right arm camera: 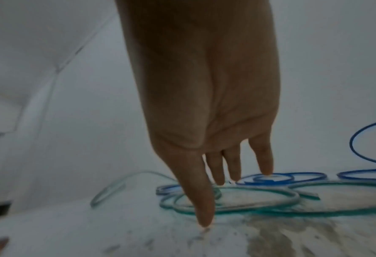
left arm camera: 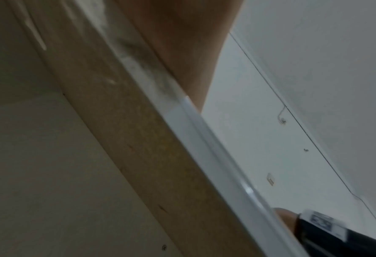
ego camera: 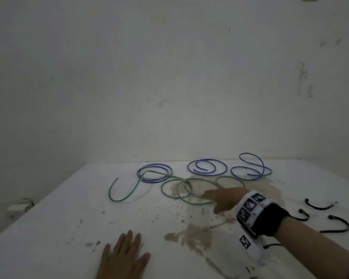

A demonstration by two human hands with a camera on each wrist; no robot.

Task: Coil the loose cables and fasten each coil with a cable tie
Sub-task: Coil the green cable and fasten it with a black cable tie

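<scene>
No words, numbers or brand names can be read anywhere. The only signs are black-and-white square code markers on the white wrist band [ego camera: 252, 206] of the right arm, and one more on the white block [ego camera: 245, 241] below it; their patterns are too blurred to make out. The left wrist view shows a similar marker [left arm camera: 321, 224] on that same band, also blurred.

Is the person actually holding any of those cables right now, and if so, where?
Nothing is held. The right hand reaches with straight fingers over the green cable without gripping it. The left hand lies flat on the table.
</scene>
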